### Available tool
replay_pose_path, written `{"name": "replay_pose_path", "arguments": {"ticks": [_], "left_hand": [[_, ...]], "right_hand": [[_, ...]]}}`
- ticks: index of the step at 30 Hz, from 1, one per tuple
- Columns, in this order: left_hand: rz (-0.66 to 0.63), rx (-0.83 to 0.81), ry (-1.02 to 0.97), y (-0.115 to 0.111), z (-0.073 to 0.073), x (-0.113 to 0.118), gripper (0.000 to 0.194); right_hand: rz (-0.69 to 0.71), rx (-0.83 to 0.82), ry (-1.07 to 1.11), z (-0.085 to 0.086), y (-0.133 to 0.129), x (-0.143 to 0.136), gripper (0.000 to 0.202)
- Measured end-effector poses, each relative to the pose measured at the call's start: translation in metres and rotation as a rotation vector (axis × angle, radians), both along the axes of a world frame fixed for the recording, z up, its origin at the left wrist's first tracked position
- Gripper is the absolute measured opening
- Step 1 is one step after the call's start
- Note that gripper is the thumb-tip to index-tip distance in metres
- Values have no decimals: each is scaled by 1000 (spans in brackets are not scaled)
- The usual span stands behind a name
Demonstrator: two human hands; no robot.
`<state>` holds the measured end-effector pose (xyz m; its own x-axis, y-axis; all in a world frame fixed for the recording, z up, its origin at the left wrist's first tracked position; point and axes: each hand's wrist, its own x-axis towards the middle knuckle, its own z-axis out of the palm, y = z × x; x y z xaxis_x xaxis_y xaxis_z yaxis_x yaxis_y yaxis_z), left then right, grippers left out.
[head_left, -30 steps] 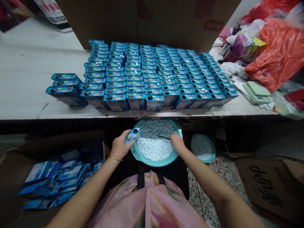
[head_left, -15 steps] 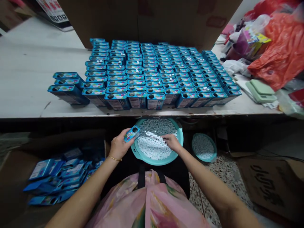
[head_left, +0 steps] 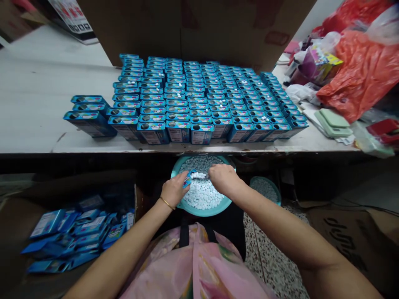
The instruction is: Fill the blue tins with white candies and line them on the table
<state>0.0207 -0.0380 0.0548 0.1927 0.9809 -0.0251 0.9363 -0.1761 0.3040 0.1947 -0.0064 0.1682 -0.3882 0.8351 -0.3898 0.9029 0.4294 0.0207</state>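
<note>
My left hand [head_left: 173, 191] is closed around a small blue box [head_left: 188, 179], tilted toward the right over a turquoise basin [head_left: 203, 212]. White candy-like pellets [head_left: 204, 196] fill the basin. My right hand [head_left: 225, 178] grips a scoop [head_left: 205, 176] whose load of pellets lies at the box's opening. The scoop's handle is hidden in my fist, and whether pellets are dropping inside is too small to tell. On the white table [head_left: 90, 145] ahead, many blue boxes [head_left: 152, 128] stand upright in rows, holes on top, with some loose pellets on them.
An open carton [head_left: 135, 203] at lower left holds a heap of blue boxes [head_left: 90, 228]. Another pellet basin [head_left: 278, 195] stands on the floor at right. A large cardboard box [head_left: 218, 33] is behind the rows; orange plastic bags [head_left: 368, 70] and a pale green scale [head_left: 333, 120] sit at right.
My left hand has brought the box rightward over the basin and tilted it. My right hand has turned and lifted the loaded scoop from the pellets to the box's opening.
</note>
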Motion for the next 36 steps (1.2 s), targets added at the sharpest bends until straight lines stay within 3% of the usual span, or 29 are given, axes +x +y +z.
{"name": "replay_pose_path", "arguments": {"ticks": [4, 7, 9, 11, 12, 15, 17, 20, 23, 25, 30, 33, 36], "left_hand": [[13, -15, -33, 0, -1, -3, 45], [33, 19, -110, -1, 2, -14, 44], [56, 40, -149, -3, 6, -24, 43], [79, 48, -185, -5, 9, -34, 42], [95, 50, -203, -6, 10, -37, 41], [161, 49, -242, -10, 9, -46, 39], [206, 40, -251, -12, 7, -50, 39], [238, 34, -265, -14, 6, -55, 41], [249, 35, -268, -13, 9, -59, 41], [246, 43, -263, -11, 10, -58, 41], [172, 60, -256, -6, 7, -43, 40], [97, 52, -242, -5, 6, -29, 42], [54, 33, -194, -5, 6, -19, 44]], "right_hand": [[51, 35, 6, 7, 0, 4, 23], [2, 60, 39, -9, 3, 34, 23], [-94, 25, 70, -37, 4, 55, 27], [-264, -86, 94, -77, 1, 64, 30], [-364, -135, 140, -97, -2, 62, 32], [-412, -203, 236, -152, -14, 35, 33], [-423, -234, 353, -175, -20, 11, 33], [-465, -278, 547, -189, -20, -7, 32], [-491, -318, 655, -184, -13, 6, 32], [-498, -338, 722, -170, -8, 22, 33], [-422, -325, 888, -107, -2, 51, 29], [-244, -224, 718, -66, 0, 49, 28], [-97, -85, 366, -30, 1, 36, 30]]}}
